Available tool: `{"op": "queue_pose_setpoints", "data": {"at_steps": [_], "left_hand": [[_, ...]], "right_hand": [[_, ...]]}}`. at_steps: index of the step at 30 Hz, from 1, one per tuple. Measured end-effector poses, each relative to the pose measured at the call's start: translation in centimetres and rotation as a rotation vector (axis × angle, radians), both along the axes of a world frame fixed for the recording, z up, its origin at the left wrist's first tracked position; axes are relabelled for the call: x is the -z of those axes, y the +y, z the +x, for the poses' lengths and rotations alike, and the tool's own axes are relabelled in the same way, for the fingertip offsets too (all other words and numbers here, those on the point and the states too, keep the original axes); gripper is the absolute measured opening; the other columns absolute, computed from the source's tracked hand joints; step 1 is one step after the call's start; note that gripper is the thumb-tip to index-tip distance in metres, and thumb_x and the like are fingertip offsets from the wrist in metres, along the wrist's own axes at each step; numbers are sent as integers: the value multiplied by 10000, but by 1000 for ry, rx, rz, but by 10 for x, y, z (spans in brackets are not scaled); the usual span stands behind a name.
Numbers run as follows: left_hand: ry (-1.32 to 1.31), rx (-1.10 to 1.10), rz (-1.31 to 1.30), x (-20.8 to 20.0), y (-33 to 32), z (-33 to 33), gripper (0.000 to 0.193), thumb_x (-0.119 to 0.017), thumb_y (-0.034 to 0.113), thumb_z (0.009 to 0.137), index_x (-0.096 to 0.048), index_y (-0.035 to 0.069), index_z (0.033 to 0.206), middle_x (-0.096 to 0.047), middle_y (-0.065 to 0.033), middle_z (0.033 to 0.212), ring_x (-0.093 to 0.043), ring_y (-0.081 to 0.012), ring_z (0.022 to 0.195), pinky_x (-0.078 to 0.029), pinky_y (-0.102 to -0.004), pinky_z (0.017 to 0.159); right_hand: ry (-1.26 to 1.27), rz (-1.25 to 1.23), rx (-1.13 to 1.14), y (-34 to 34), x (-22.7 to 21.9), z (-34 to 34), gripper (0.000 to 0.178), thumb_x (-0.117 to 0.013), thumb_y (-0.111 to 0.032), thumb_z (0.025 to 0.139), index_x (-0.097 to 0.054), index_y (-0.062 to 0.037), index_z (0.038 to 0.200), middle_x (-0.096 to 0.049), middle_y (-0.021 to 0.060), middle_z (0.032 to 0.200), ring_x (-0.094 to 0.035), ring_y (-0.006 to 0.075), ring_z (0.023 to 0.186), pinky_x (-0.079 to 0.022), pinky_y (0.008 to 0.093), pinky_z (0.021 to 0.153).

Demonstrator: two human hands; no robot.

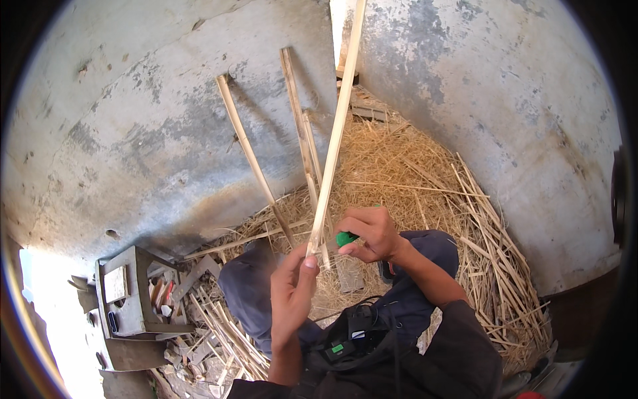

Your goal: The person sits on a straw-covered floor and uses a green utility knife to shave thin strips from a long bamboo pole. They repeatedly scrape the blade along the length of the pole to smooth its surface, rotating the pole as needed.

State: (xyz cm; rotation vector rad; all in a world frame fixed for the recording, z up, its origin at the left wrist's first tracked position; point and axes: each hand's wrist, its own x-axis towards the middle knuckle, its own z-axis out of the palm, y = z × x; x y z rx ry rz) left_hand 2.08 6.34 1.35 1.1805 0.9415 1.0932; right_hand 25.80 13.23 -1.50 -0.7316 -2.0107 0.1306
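Note:
A long, pale strip of split bamboo or wood [337, 126] slants up and away in front of me, reaching the top of the view. Its lower end is pinched between the thumb and fingers of my left hand [292, 292]. Just to the right of that end, my right hand [373, 233] is closed round a small green object [346, 238] that looks like a tool handle. The working part of this green thing is hidden or too small to make out. Both hands are above my lap, between my knees.
Several strips, such as this one [242, 139], lean on the worn wall [166, 120]. Shavings [392, 159] cover the floor ahead. A heap of thin strips [492, 266] lies right, another [229, 332] lower left. A wooden box-like stand [126, 309] holding small items is at left.

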Motion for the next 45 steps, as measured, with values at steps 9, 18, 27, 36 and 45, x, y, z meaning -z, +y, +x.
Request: {"op": "queue_pose_setpoints", "data": {"at_steps": [9,18,27,36,45], "left_hand": [[-2,-51,60,3,-6,9,301,-630,108,1124,-687,-16,1392,-664,27,993,-549,-41,876,-433,-216,755],[116,-87,97,6,-11,10,286,-657,91,1104,-688,-41,1356,-685,11,974,-561,-42,875,-442,-222,750],[173,-73,87,10,-17,11,268,-659,93,1099,-697,-43,1327,-634,37,877,-511,-34,789,-412,-221,685],[188,-92,125,12,-21,8,274,-653,107,1101,-711,-46,1321,-625,40,870,-498,-36,781,-403,-228,674],[158,-74,83,15,-26,1,283,-644,114,1108,-709,-47,1332,-617,50,877,-492,-29,794,-387,-217,678]], "right_hand": [[22,79,51,-3,0,-14,506,-720,-562,997,-716,-60,938,-619,60,749,-641,253,584,-484,375,514],[86,45,174,-6,-5,-10,426,-779,-494,976,-736,-70,969,-661,54,778,-671,247,613,-511,369,543],[118,75,248,-4,-9,-2,445,-770,-494,988,-731,-51,958,-675,61,769,-679,248,609,-508,362,531],[60,144,293,-4,-15,-1,423,-782,-507,967,-724,-89,930,-659,27,744,-657,224,585,-489,357,517],[-5,212,368,-8,-17,-4,411,-803,-524,935,-735,-118,923,-620,-4,714,-617,196,556,-465,349,503]]}}
